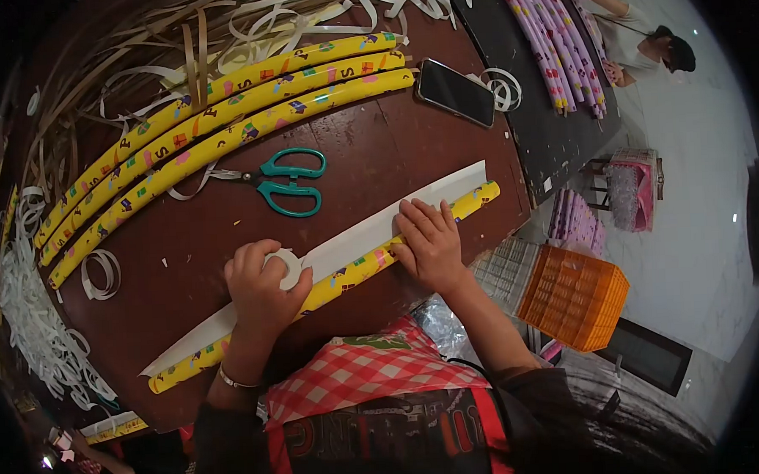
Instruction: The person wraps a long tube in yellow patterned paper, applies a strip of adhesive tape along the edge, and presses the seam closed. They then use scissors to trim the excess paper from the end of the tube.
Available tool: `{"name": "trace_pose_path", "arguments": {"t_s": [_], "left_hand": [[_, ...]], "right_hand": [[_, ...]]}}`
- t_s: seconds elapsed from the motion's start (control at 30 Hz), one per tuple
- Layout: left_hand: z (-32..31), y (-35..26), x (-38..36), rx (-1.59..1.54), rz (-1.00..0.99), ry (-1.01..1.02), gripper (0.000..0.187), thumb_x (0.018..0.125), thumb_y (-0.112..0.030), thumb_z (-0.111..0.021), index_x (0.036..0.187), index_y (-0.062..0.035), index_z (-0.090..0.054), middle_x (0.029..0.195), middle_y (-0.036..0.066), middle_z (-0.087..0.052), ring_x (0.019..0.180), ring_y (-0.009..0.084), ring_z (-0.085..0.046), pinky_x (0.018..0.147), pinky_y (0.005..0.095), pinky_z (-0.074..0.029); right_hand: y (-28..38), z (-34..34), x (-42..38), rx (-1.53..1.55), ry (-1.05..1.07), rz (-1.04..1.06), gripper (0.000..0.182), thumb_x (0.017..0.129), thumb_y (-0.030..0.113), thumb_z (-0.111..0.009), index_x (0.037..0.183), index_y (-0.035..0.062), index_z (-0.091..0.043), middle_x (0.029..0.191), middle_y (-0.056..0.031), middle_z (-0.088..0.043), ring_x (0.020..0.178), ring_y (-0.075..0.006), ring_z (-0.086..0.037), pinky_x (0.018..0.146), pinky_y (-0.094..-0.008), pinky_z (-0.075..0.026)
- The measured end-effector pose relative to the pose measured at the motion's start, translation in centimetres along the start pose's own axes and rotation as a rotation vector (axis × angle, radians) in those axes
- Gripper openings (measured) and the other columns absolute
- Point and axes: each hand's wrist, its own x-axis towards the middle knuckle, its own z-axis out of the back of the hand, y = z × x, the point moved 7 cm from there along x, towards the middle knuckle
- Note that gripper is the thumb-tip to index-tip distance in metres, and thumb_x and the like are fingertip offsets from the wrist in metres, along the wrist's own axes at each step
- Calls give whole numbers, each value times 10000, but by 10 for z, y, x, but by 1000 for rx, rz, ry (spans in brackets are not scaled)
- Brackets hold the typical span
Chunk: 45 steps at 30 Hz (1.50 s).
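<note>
A yellow patterned roll of wrapping paper (347, 276) lies slantwise on the table near me, with a strip of its white underside (350, 237) spread out along the far edge. My left hand (261, 286) is closed around a small white roll of tape (289, 268) and rests over the paper. On the roll's right part, my right hand (430, 241) lies flat with the fingers stretched out. Teal-handled scissors (291, 181) lie beyond the paper, blades to the left over a white strip.
Three finished-looking yellow rolls (222, 117) lie across the back of the brown table (375, 144). A phone (456, 92) is beside them. Shredded strips (48, 302) heap along the left edge. Purple rolls (549, 43), an orange crate (574, 296) and another person (642, 48) are to the right.
</note>
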Motion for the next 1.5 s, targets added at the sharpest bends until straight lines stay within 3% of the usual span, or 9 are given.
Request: {"name": "trace_pose_path", "arguments": {"t_s": [0.27, 0.53, 0.93, 1.13, 1.27, 1.5], "left_hand": [[4, -2, 0, -28, -3, -12, 280, 603, -189, -801, 690, -44, -578, 1003, 102, -591, 935, 289, -566, 767, 423, -438], [12, 3, -6, -21, -57, 89, 326, 611, -271, -819, 692, -29, -617, 1074, 113, -602, 965, 290, -553, 770, 416, -431], [69, 41, -39, 32, -168, 52, 336, 664, -335, -791, 722, -56, -614, 1071, 102, -604, 988, 288, -565, 770, 418, -412], [83, 44, -61, -87, -202, 69, 284, 647, -223, -790, 742, -67, -572, 1023, 90, -598, 991, 287, -564, 756, 416, -411], [80, 16, -60, -138, -239, 61, 353, 598, -235, -842, 767, -84, -572, 1039, 76, -576, 974, 265, -577, 737, 417, -426], [27, -25, -33, -605, -114, 164, 319, 726, -226, -803, 818, -24, -574, 1058, 129, -568, 886, 309, -599, 742, 383, -495]], "right_hand": [[-2, -4, -2, -9, -23, 6, 407, 794, 303, -672, 1107, 45, -636, 1267, -129, -580, 1186, -317, -529, 1042, -558, -314], [-3, -10, -5, 1, -11, 16, 384, 816, 270, -635, 1133, 53, -639, 1285, -134, -565, 1207, -328, -505, 1026, -543, -309], [-3, -10, -4, -41, -59, 7, 319, 863, 215, -571, 1140, 77, -648, 1287, -119, -570, 1212, -319, -506, 1027, -546, -302], [-1, -9, -3, -53, -48, 9, 318, 872, 207, -555, 1148, 79, -646, 1291, -119, -568, 1217, -322, -505, 1036, -542, -296], [1, -8, -3, -54, -18, 2, 317, 878, 206, -543, 1148, 76, -645, 1296, -122, -564, 1228, -320, -498, 1043, -542, -288], [2, -9, -2, -70, 15, -17, 318, 879, 200, -536, 1152, 78, -644, 1309, -120, -557, 1238, -315, -491, 1051, -540, -279]]}}
